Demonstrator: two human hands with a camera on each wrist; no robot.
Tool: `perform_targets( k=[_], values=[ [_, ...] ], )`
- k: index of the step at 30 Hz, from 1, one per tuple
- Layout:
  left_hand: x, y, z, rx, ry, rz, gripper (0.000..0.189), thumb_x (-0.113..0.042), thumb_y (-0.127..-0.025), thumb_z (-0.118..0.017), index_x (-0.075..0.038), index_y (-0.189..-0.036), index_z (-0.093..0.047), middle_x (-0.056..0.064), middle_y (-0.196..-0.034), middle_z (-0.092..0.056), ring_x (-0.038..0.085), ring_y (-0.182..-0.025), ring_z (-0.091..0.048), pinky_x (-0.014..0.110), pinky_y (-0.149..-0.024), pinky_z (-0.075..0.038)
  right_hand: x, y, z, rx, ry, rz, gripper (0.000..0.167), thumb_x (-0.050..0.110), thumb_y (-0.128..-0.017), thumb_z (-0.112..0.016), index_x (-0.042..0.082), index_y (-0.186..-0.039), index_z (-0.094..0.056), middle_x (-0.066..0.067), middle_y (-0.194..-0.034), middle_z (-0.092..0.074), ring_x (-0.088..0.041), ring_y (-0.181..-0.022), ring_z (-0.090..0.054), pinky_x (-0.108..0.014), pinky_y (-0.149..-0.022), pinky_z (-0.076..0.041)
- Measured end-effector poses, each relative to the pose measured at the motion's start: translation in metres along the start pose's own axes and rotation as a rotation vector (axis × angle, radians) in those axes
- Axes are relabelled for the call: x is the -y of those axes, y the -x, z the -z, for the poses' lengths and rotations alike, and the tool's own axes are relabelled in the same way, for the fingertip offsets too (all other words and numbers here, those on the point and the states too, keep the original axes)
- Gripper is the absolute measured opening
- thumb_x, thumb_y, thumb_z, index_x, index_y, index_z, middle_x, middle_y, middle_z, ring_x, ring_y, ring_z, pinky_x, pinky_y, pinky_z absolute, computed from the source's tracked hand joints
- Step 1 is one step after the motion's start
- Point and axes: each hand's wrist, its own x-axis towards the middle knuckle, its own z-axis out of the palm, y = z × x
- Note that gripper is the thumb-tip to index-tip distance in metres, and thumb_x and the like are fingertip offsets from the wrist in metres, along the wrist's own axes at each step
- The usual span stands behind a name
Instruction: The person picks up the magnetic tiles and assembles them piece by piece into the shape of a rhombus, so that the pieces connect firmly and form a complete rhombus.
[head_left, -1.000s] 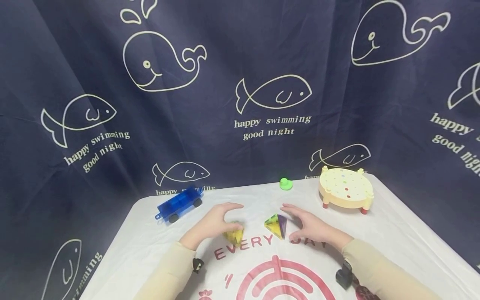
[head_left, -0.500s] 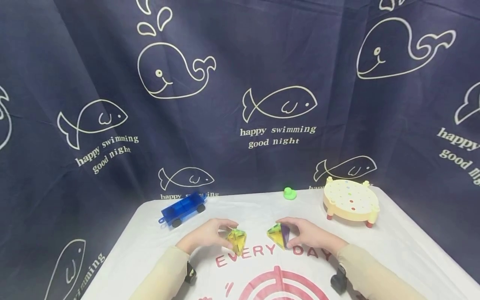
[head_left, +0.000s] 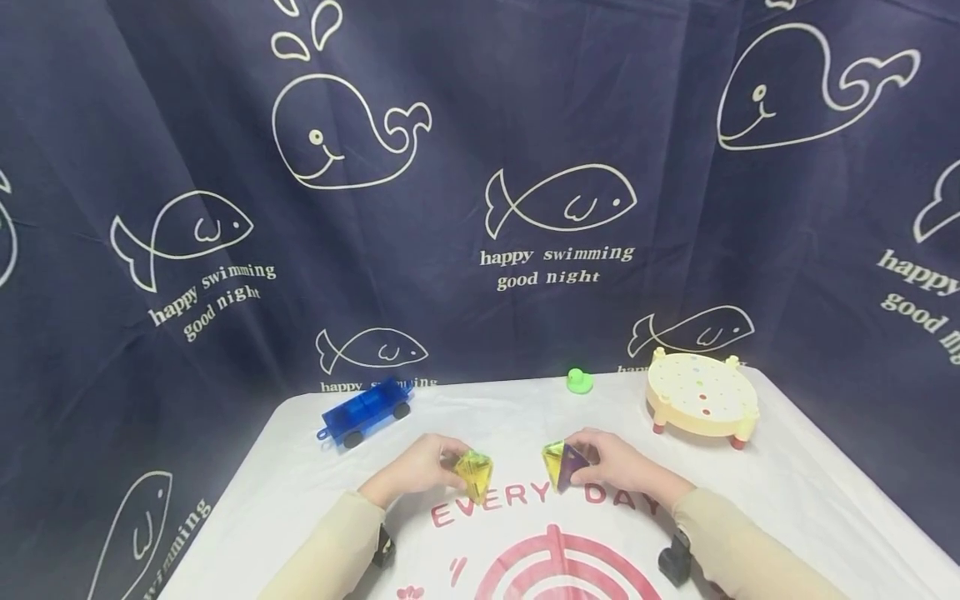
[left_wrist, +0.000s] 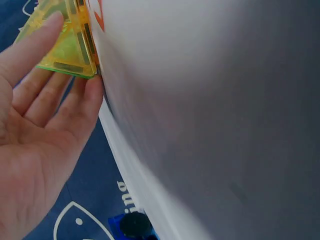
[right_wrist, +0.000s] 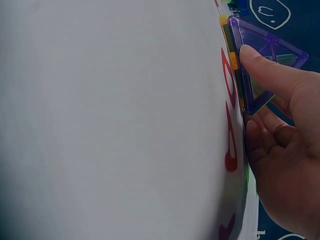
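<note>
Two small pyramids of see-through magnetic tiles stand on the printed white tablecloth, one at each hand. The left hand (head_left: 422, 468) holds the yellow and green tile pyramid (head_left: 476, 477) between thumb and fingers; in the left wrist view its thumb lies on a yellow face (left_wrist: 75, 45). Opposite it, the right hand (head_left: 617, 463) grips the purple, yellow and green tile pyramid (head_left: 558, 467), its thumb pressed on the purple tile (right_wrist: 265, 37) in the right wrist view. A gap of bare cloth separates the two pyramids.
A blue wheeled toy car base (head_left: 366, 413) stands at the back left. Behind the hands at the back edge sits a green toy duck (head_left: 579, 382). A round cream toy stand (head_left: 701, 396) with short legs is at the back right. A dark blue curtain (head_left: 450, 100) hangs behind.
Both hands have closed in on the pyramids and taken hold of them. The right one has turned, showing more of its purple face. The head view has shifted slightly.
</note>
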Motion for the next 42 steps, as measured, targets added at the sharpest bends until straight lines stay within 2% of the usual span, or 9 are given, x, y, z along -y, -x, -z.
perform_targets(
  k=[5,11,15,20,26,31,42],
  values=[
    [-0.006,-0.006,-0.003,-0.025,0.003,0.034,0.041,-0.017,-0.075,-0.090,-0.009,-0.113,-0.077,-0.002,-0.104,-0.076,0.015,-0.095,-0.068,0.039,-0.092,-0.054,-0.001,-0.002,0.000,-0.011,-0.007,-0.032,0.049,0.024,-0.083,-0.084,0.006,-0.126,-0.067,0.004,-0.104,-0.066,-0.019,-0.093,-0.058,-0.037,-0.083,-0.051],
    [-0.016,-0.016,-0.010,-0.029,0.047,0.077,0.041,-0.015,-0.076,-0.089,-0.008,-0.114,-0.076,0.001,-0.105,-0.076,0.016,-0.094,-0.070,0.041,-0.093,-0.055,0.005,-0.004,-0.002,-0.034,-0.020,-0.042,0.045,0.020,-0.082,-0.085,0.005,-0.122,-0.069,0.005,-0.097,-0.066,-0.017,-0.086,-0.057,-0.033,-0.076,-0.050],
    [-0.025,-0.023,-0.013,-0.031,0.075,0.120,0.042,-0.014,-0.076,-0.089,-0.007,-0.115,-0.075,0.003,-0.108,-0.076,0.021,-0.098,-0.071,0.045,-0.096,-0.054,0.009,-0.008,-0.003,-0.036,-0.017,-0.054,0.045,0.019,-0.082,-0.085,0.005,-0.122,-0.069,0.003,-0.101,-0.068,-0.018,-0.090,-0.058,-0.038,-0.083,-0.051],
    [-0.036,-0.029,-0.017,-0.027,0.089,0.152,0.040,-0.012,-0.077,-0.087,-0.006,-0.115,-0.075,0.004,-0.109,-0.075,0.026,-0.102,-0.070,0.047,-0.097,-0.053,0.010,-0.011,-0.005,-0.034,0.006,-0.019,0.044,0.016,-0.083,-0.083,0.002,-0.122,-0.069,0.000,-0.105,-0.070,-0.018,-0.092,-0.061,-0.042,-0.087,-0.052],
    [-0.042,-0.034,-0.021,-0.023,0.076,0.141,0.039,-0.008,-0.077,-0.086,-0.006,-0.115,-0.075,0.004,-0.109,-0.075,0.025,-0.100,-0.070,0.046,-0.096,-0.054,0.011,-0.013,-0.009,-0.024,-0.009,0.035,0.043,0.014,-0.083,-0.081,0.000,-0.122,-0.069,-0.002,-0.106,-0.072,-0.014,-0.089,-0.062,-0.035,-0.084,-0.054],
    [-0.043,-0.036,-0.024,-0.016,0.085,0.129,0.039,-0.007,-0.078,-0.084,-0.006,-0.115,-0.075,0.004,-0.109,-0.075,0.024,-0.099,-0.071,0.045,-0.095,-0.055,0.012,-0.015,-0.011,-0.015,-0.039,0.070,0.041,0.011,-0.083,-0.081,-0.002,-0.120,-0.069,-0.003,-0.105,-0.072,-0.014,-0.088,-0.063,-0.035,-0.082,-0.055],
    [-0.043,-0.039,-0.027,-0.008,0.098,0.147,0.038,-0.007,-0.080,-0.084,-0.006,-0.117,-0.074,0.004,-0.108,-0.076,0.023,-0.101,-0.071,0.044,-0.097,-0.054,0.010,-0.017,-0.013,0.000,-0.067,0.033,0.038,0.006,-0.083,-0.080,-0.001,-0.119,-0.070,0.000,-0.101,-0.071,-0.015,-0.087,-0.063,-0.032,-0.082,-0.055]
  ],
)
